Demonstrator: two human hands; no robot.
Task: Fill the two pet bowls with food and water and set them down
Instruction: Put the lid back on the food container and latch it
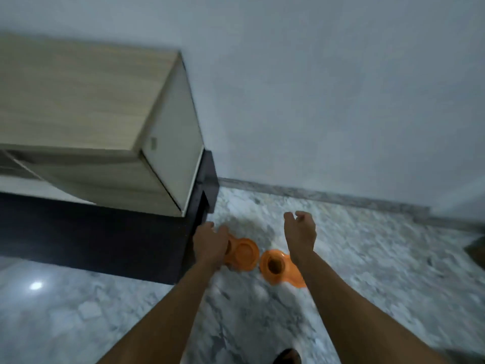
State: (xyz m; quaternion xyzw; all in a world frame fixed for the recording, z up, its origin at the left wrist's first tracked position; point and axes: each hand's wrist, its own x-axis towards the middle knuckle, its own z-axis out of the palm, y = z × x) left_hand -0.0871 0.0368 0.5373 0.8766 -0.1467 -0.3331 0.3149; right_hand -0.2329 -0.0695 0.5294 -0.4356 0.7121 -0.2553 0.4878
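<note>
- We've got 2 orange pet bowls on the marble floor (367, 271), right by the corner of the dark cabinet base (105, 240), and they sit just beside each other.
- The left bowl (245, 254) is partly hidden under our left hand (210, 245). The right bowl (274, 265) has a dark middle, but it's too blurry to tell if that's food, water or just shadow.
- Left hand is down over the edge of the left bowl with the fingers (221, 232) curled, maybe touching it. We honestly can't tell if they're actually gripping it or just resting there.
- Right hand (300, 231) is up above the floor, past the right bowl, fingers loosely open and holding nothing.
- Our guess is we're either about to pick these up or have just put them down, the frame doesn't settle it.
- What could go wrong: if there's water in one, a one-sided grab at the rim would tip it and spill on slick marble.
- The bowls are so close that nudging 1 probably shoves the other.
- The cabinet corner is tight against the left hand, so a quick lift could knock knuckles or the bowl into it.
- It's dim and blurry here, so misjudging the rim is easy.
</note>
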